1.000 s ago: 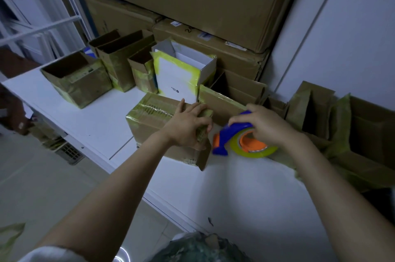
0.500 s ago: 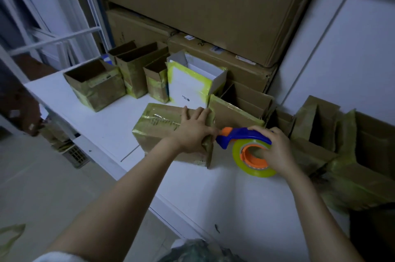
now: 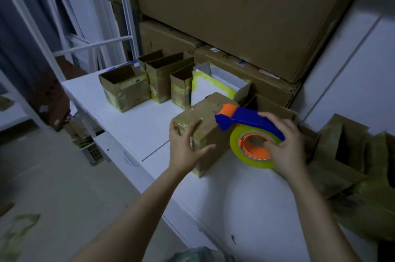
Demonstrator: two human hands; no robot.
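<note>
Tape dispenser (image 3: 245, 119) now atop sealed box (image 3: 209, 133) (contents hidden)

we read dim, bluish light, source unclear | faint soft shadows on table (image 3: 245, 208) | wide-angle bends rack (image 3: 126, 15) at left edge | floor (image 3: 53, 176) and corners smeared | dispenser (image 3: 250, 119) at centre crisp, colours saturated

A closed box (image 3: 205, 124) sits on the table (image 3: 136, 124); a tape dispenser (image 3: 252, 133) is right of it, open boxes (image 3: 126, 88) far left.
</note>
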